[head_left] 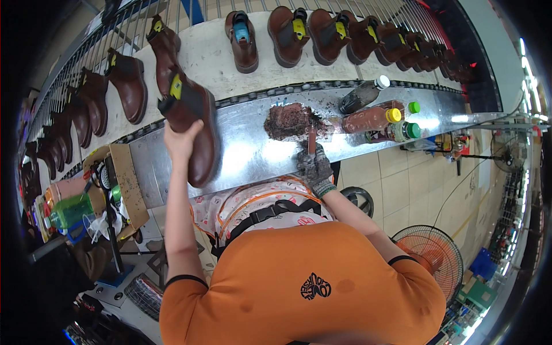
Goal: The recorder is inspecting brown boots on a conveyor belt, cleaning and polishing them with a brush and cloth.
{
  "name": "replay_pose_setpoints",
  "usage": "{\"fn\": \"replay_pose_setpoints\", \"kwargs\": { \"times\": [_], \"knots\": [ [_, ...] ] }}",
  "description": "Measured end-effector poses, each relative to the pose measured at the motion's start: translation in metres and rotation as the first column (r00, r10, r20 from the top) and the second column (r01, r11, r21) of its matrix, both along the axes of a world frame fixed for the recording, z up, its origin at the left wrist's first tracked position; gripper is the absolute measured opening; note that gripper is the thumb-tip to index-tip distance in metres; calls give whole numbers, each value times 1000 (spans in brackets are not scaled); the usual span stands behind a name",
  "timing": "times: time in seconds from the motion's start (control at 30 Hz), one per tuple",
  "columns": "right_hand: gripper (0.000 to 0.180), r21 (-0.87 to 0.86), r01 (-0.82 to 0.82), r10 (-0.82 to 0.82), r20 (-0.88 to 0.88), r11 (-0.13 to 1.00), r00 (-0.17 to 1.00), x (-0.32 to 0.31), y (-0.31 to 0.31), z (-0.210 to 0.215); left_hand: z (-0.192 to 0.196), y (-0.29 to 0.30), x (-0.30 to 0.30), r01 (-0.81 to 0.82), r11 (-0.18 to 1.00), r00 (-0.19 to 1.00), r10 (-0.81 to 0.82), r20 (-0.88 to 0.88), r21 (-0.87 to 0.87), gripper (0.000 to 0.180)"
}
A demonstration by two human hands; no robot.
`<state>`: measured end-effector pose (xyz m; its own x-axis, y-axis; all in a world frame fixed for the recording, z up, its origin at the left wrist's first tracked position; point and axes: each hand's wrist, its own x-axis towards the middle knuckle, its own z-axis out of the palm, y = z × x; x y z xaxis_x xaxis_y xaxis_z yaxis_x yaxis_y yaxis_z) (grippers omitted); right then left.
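Observation:
My bare left hand [180,141] is closed around a brown leather ankle boot [201,144] with dark elastic sides and a yellow tab, lifted at the bench's near left with its toe toward me. My right hand [315,168], in a dirty grey glove, is closed on a reddish-brown stick-like tool [311,141] that points away from me. The far end of the tool meets a flat patch smeared with brown and black [290,122] on the metal bench [247,138]. Whether the tool ends in a brush cannot be made out.
Bottles of dark and brown liquid [368,119] stand or lie right of the patch. Beyond the bench, a pale conveyor [213,49] carries several brown boots [287,37]. A cardboard box [129,184] is at left, an orange fan [428,253] at right.

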<state>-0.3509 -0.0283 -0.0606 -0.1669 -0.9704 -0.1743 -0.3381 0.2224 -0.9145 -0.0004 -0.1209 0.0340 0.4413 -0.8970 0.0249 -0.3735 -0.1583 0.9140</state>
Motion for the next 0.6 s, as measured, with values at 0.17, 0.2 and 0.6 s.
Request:
{"fn": "replay_pose_setpoints", "kwargs": {
  "times": [0.17,0.2,0.6],
  "knots": [
    [27,176,20,-95,429,984,898,18,0,54,-8,62,-36,-162,987,977,160,142,7,68],
    [27,143,26,-74,344,989,936,17,1,51,-9,64,-44,-163,986,981,164,104,-19,68],
    [32,244,-169,255,-383,955,888,-25,22,53,4,42,-25,-75,989,808,-17,-589,-131,62]
  ]
}}
